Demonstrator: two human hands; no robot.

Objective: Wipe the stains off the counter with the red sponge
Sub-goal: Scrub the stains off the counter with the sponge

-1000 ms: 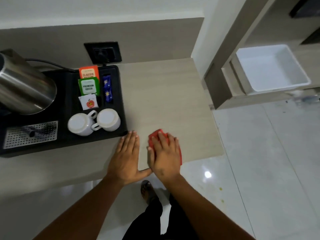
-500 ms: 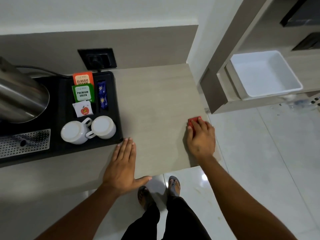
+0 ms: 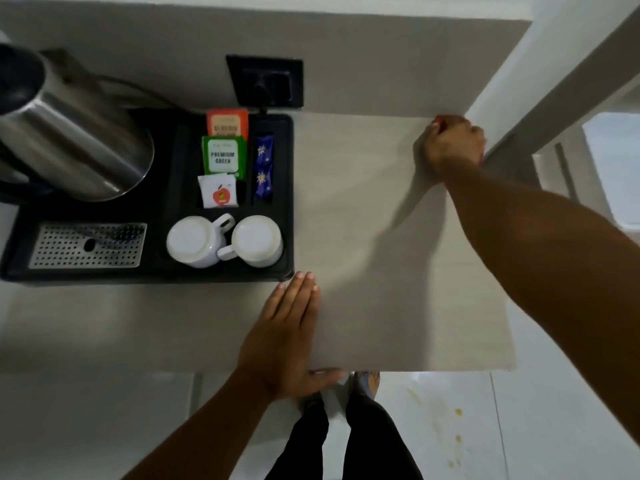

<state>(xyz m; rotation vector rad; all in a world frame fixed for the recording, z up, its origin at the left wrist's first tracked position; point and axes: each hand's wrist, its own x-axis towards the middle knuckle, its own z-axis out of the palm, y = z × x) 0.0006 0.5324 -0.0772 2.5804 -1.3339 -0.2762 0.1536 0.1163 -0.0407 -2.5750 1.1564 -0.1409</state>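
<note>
**Sponge at the far right corner of the counter**

At the far left we see a steel kettle [image 3: 69, 133] standing on a black tray [image 3: 166, 271], with a perforated metal drip grate [image 3: 86, 244] set into the tray's near left part. Further right on the tray lie tea sachets, an orange one [image 3: 227, 123] farthest, a green one [image 3: 224, 156] marked "Premium Green" in front of it and a white one with an apple [image 3: 218, 195] nearest, beside two blue sachets [image 3: 264, 171] in a narrow slot. Two white cups [image 3: 224, 240] sit upside down at the tray's near right, handles touching. A black wall socket [image 3: 265, 81] is mounted behind the tray.

Our left hand [image 3: 284, 337] lies flat on the counter [image 3: 374, 271] just off the tray's near right corner, fingers straight and held together, thumb hooked over the near edge. Farther right, our right hand [image 3: 450, 147] presses down at the counter's far right corner against the wall, fingers curled over the red sponge [image 3: 439, 120]; only a sliver of red shows beyond the fingertips. We cannot make out any stains on the counter. Yellowish spots [image 3: 458, 412] mark the floor at near right.
</note>
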